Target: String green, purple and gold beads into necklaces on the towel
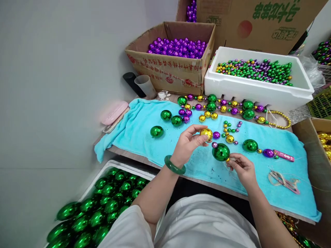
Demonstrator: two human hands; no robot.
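Observation:
My left hand (186, 144), with a green bangle on its wrist, pinches a gold ball (206, 133) between thumb and fingers above the turquoise towel (139, 132). My right hand (241, 169) is closed on a thin string just below a large green ball (220, 152). A small purple bead (216, 135) sits beside the gold ball. A half-strung row of green, gold and purple balls (222, 105) lies along the towel's far edge. Three loose green balls (165, 115) rest on the towel at the left.
A cardboard box of purple balls (178, 47) and a white foam box of mixed small beads (254, 70) stand at the back. A tub of large green balls (103, 206) sits low at my left. A pink case (114, 112) lies left of the towel.

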